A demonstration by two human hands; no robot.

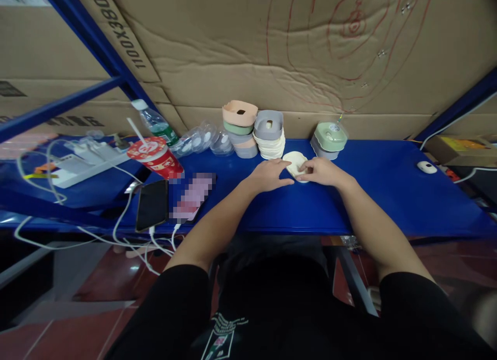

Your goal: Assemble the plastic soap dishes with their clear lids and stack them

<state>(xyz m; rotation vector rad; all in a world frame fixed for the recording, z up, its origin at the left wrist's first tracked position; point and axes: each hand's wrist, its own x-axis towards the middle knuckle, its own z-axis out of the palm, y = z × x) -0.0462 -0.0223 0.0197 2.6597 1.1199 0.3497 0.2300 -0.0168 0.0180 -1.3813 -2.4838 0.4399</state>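
Observation:
A shallow cream bowl-like piece (294,161) rests on the blue table between my hands, its hollow side up. My right hand (321,171) is closed at its right side, thumb and fingers bent onto the piece. On the left, my left hand (271,175) has fingers and thumb apart, with the fingertips at the rim. Just behind stands a stack of similar cream pieces (272,147), topped by a grey square container (268,123). A peach container (239,113) tops the neighbouring stack. Behind my right hand, a green lidded container (331,136) sits on a grey one.
Clear plastic lids (200,137) lie left of the stacks. Further left are a red drink cup (158,155) with a straw, a bottle (157,123), a dark phone (152,206) and a blurred phone (194,197) on cables. A white mouse (427,167) lies right. Cardboard (233,44) stands behind.

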